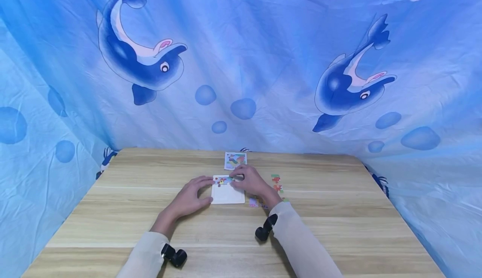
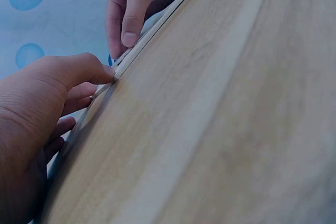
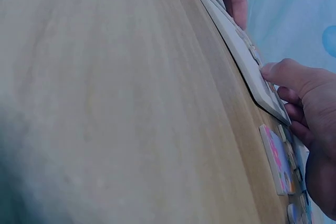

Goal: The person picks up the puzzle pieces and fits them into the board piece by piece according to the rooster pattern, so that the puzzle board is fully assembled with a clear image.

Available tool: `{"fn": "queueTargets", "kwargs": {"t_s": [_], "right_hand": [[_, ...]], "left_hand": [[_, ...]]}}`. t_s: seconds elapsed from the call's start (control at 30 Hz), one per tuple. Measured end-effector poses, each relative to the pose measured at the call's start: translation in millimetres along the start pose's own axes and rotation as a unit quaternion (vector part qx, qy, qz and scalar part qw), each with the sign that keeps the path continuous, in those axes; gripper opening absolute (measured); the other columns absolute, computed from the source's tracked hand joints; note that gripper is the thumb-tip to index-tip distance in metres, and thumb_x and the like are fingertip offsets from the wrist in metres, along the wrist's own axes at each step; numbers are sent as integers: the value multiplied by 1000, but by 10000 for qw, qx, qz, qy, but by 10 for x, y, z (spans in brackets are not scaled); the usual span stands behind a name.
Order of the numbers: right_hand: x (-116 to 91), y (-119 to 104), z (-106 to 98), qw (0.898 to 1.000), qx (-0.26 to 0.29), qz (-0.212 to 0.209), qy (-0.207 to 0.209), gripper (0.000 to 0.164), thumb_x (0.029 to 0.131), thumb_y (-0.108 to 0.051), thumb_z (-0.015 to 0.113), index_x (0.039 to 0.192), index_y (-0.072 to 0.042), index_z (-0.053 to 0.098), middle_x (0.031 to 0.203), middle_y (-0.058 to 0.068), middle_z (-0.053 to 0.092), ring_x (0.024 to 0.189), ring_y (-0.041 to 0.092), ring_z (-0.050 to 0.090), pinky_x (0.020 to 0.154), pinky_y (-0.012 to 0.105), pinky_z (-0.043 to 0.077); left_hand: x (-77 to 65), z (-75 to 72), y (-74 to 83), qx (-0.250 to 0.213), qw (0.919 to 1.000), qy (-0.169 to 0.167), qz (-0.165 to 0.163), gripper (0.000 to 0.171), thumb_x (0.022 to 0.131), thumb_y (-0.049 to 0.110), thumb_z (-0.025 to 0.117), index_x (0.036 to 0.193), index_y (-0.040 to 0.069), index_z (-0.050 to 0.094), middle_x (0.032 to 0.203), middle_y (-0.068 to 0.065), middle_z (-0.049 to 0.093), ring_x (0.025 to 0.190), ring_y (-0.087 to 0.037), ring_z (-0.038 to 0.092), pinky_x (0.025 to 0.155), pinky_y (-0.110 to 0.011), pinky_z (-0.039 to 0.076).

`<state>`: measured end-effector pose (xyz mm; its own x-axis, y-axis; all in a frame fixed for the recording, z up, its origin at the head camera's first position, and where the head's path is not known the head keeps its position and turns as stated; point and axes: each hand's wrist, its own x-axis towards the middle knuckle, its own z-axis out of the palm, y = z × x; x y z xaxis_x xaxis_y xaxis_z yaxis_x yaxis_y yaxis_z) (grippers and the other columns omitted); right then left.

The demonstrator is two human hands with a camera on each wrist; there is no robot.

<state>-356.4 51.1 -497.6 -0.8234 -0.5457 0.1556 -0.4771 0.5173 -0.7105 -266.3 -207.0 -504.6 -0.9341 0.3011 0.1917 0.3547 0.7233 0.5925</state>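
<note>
A white jigsaw puzzle tray (image 1: 228, 197) lies on the wooden table, with colourful pieces (image 1: 222, 181) along its far side. My left hand (image 1: 191, 196) rests at the tray's left edge, thumb near the close corner and fingers by the far one; in the left wrist view its thumb (image 2: 89, 71) touches the rim. Over the tray's far right part, my right hand (image 1: 249, 180) pinches a small puzzle piece (image 1: 231, 180) against the tray, mostly covered by the fingertips. From the right wrist view, the right thumb (image 3: 281, 72) lies on the tray's upper side.
Behind the tray lies a square picture card (image 1: 236, 160). Loose puzzle pieces (image 1: 276, 179) are on the table to the right, and more pieces (image 1: 254, 203) lie partly under the right wrist. A blue dolphin-print curtain (image 1: 263, 60) hangs behind the table (image 1: 211, 240).
</note>
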Motion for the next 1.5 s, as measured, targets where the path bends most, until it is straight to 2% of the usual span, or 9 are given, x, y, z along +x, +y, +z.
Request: {"fn": "queueTargets", "kwargs": {"t_s": [0.4,1.0,1.27,1.5], "right_hand": [[-2,-8,12,9999,-119,-63,97,22,91,-20,79,112,-14,80,122,6,68,120,27,61,106,46,53],[8,-11,36,9997,-88,209,62,20,92,-20,78,111,-17,80,124,3,66,123,26,60,109,46,52],[24,-9,12,9998,-192,45,36,19,92,-19,77,111,-17,80,123,5,67,122,26,61,107,46,52],[42,9,4,9992,-382,-44,-49,19,91,-19,78,110,-17,80,120,2,68,117,22,61,106,42,52]], "left_hand": [[1,5,4,-44,10000,12,-29,58,89,31,73,144,15,61,156,-7,54,151,-40,39,122,-71,28],[0,19,-5,-43,10000,34,11,57,90,29,73,144,15,61,155,-8,54,151,-41,39,122,-70,28],[19,15,-12,12,10000,26,-4,57,90,30,73,144,16,61,156,-7,54,151,-40,39,122,-70,28],[24,22,-21,40,10000,17,-41,58,90,32,73,144,16,61,156,-7,53,151,-40,39,122,-70,28]]}}
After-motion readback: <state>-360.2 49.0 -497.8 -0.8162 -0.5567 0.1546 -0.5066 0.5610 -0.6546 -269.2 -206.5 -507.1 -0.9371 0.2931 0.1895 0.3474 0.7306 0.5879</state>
